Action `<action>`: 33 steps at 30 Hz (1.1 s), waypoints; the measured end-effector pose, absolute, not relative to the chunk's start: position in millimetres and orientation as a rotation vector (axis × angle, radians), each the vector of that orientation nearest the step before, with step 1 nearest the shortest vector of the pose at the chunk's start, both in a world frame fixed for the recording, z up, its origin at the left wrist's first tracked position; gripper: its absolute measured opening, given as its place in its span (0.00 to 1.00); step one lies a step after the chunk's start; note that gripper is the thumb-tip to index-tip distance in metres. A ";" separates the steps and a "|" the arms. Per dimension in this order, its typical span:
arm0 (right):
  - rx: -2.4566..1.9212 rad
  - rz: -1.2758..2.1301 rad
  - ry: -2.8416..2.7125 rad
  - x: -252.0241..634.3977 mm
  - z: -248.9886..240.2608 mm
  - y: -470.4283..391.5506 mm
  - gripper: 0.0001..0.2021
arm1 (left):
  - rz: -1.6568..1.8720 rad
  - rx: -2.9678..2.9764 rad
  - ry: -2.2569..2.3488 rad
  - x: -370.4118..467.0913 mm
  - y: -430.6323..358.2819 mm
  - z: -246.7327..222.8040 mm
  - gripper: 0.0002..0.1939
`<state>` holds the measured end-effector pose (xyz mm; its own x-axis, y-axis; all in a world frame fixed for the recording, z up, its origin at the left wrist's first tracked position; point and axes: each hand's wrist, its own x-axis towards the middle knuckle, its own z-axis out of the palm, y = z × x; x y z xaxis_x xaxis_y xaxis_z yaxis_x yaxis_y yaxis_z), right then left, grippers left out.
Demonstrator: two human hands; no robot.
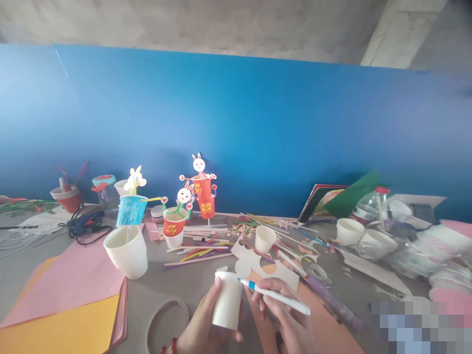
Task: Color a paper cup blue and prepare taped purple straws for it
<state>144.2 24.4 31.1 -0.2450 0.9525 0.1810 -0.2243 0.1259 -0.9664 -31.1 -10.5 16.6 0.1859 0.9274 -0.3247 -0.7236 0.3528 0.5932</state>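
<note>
My left hand (209, 314) is wrapped round a plain white paper cup (227, 301), tilted slightly, near the bottom centre of the head view. To its right, my right hand (283, 309) grips a white marker (282, 297) with a blue band. The marker's blue tip is at the cup's upper right edge; whether it touches cannot be made out. No clear mark shows on the cup. Beyond the hands lie white paper with round cut-outs (250, 258) and a small white cup (265, 239) standing upright.
Rabbit-faced cup figures (206, 196) stand behind, and a blue cup figure (132, 210) rises from stacked white cups (129, 255). Pink and yellow paper (73, 290) lies left, a round band (167, 305) nearer. Cups, plastic bags (416, 255) and a bottle (381, 206) crowd the right.
</note>
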 end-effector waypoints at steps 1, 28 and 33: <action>-0.785 1.369 -1.314 143.7 31.3 25.2 0.10 | 1.186 0.341 0.718 -31.1 -10.8 18.1 0.26; -0.515 1.549 -1.275 143.2 29.3 26.6 0.11 | 1.244 0.251 0.765 -31.6 -9.1 20.6 0.24; -0.538 1.549 -1.568 152.8 56.2 26.7 0.23 | 1.295 0.232 0.717 -35.1 -0.9 11.9 0.22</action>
<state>152.8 26.7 56.2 -0.5499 0.7924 0.2640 -0.2543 0.1422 -0.9566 -35.1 -0.9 11.9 0.0951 0.9309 -0.3527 -0.7933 0.2849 0.5381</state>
